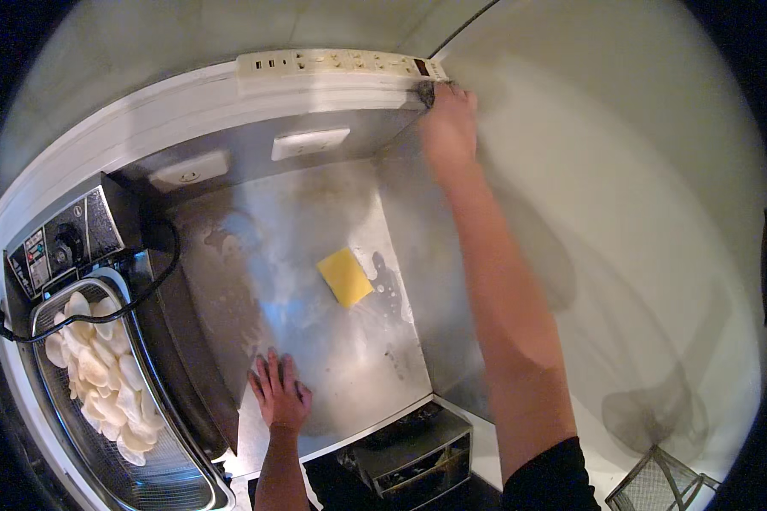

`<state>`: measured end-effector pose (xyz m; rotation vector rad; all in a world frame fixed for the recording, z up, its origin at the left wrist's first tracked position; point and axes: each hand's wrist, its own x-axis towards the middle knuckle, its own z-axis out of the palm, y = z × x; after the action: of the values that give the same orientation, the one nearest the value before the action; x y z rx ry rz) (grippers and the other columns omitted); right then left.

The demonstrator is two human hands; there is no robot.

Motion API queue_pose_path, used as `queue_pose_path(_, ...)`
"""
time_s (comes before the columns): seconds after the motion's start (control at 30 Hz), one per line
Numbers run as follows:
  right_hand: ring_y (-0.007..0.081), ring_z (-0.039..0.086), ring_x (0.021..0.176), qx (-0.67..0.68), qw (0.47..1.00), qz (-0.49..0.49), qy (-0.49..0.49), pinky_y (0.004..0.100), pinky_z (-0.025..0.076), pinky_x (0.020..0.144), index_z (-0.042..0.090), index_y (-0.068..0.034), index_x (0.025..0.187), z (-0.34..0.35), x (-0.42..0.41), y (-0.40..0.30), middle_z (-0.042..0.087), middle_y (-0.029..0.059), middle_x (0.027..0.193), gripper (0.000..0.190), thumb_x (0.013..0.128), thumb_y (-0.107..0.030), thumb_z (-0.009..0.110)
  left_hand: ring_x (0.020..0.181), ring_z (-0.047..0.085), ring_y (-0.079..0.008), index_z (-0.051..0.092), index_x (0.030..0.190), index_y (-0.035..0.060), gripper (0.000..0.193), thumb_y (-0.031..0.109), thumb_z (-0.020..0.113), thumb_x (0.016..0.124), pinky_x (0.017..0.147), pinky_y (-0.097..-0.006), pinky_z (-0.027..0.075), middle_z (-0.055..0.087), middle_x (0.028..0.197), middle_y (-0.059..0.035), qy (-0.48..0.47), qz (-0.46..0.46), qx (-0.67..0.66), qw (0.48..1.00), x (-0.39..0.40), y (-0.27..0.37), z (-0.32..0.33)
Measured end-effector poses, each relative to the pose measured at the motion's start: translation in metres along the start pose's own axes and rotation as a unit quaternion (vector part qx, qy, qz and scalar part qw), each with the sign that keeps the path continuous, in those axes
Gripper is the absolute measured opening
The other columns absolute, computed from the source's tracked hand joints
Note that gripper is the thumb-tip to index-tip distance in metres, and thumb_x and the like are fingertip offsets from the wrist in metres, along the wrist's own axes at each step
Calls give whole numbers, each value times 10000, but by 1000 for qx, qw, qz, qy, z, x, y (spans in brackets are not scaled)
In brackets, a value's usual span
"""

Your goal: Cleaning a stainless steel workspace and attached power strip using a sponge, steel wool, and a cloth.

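Note:
My left hand (281,393) lies palm down on the wet stainless-steel counter (307,211), near its front edge, fingers apart and holding nothing. Stretched far forward, my right hand (450,121) is at the right end of the white ledge (185,105), against the wall. A dark scouring pad (426,94) shows at its fingers, partly covered by the hand; its exact kind is unclear. A yellow sponge (345,278) sits flat on the counter between my hands, apart from both. Puddles and smears of liquid surround it.
A power strip (332,62) runs along the ledge beside my right hand. Wall outlets (310,144) sit below. At left, a deep fryer (70,236) holds a wire basket (166,485) of pale chips (105,377), crossed by a black cord (160,278). A mesh basket (655,482) is lower right.

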<state>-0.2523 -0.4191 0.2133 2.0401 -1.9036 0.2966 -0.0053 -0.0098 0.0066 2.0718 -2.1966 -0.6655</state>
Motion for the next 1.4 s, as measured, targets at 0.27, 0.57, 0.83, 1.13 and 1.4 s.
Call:
queue_pose_path(0.27,336,594,1038,64,984,1,164,405,470,932,658,-41,1124,-27,12,20,655,135,1144,337,797,-33,576,1441,181,-382,428,1418,119,670,269,538,774,1157,-579,134,216,1568,-144,9,-15,4,1000,-1,-3,-2)
queue_pose_path(0.57,325,582,1029,75,991,-95,58,390,463,929,705,-57,1024,-3,12,30,676,128,1087,335,730,27,569,1441,183,-371,455,1400,118,658,268,543,765,1153,-592,130,231,1564,-138,5,-18,-16,1000,1,-5,-4)
queue_pose_path(0.83,334,574,1043,5,997,-82,13,391,460,935,703,-62,1041,-11,56,32,684,123,1073,365,726,45,553,1442,180,-371,467,1386,112,650,270,547,761,1152,-595,126,237,1561,-137,24,-2,-18,1000,0,-1,2)
queue_pose_path(1.13,324,575,1024,70,993,-85,34,386,467,925,689,-56,1069,-11,-24,31,681,130,1085,346,764,36,554,1435,191,-379,487,1365,114,623,238,549,757,1142,-602,155,257,1549,-141,27,-8,-12,1000,1,-7,1)
queue_pose_path(1.4,350,584,1022,52,990,-110,77,412,471,924,671,-40,1090,-12,40,26,672,147,1074,368,752,45,554,1435,186,-385,453,1391,112,655,251,551,759,1141,-606,149,232,1559,-146,5,-4,-25,1000,1,0,2)
